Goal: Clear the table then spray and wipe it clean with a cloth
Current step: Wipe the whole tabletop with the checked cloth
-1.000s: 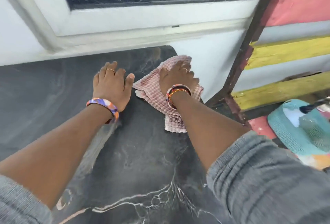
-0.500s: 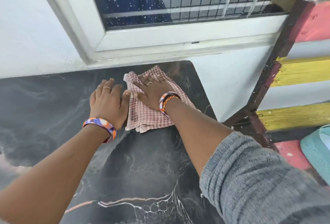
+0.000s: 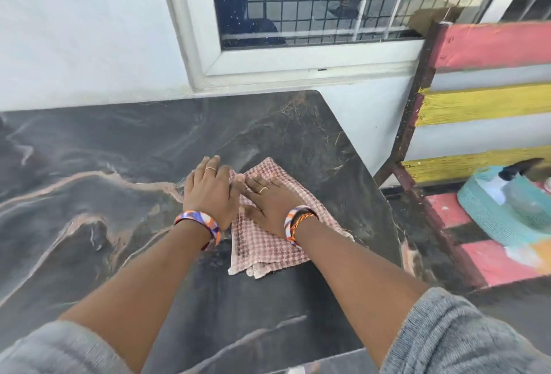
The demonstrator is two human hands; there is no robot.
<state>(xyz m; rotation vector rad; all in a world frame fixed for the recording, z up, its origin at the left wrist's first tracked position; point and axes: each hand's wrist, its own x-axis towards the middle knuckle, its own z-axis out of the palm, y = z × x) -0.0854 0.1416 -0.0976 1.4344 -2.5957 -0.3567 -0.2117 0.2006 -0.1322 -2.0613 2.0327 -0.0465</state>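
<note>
A folded pink checked cloth [image 3: 265,250] lies on the dark marble table [image 3: 104,195], near its right side. My right hand [image 3: 268,203] presses flat on the cloth with straight, spread fingers. My left hand [image 3: 210,189] lies flat on the table just left of the cloth, its edge touching the cloth and my right hand's fingertips. Both wrists wear coloured bangles. No spray bottle is in view.
The table's far edge meets a white wall under a barred window [image 3: 313,1]. Right of the table stands a red and yellow slatted bench [image 3: 483,102] with a teal woven item [image 3: 489,218] on it. The table's right edge [image 3: 369,171] runs diagonally.
My right hand has dragged the cloth from the table's far right corner towards me and leftward. My left hand stayed flat beside it. The view tilted up.
</note>
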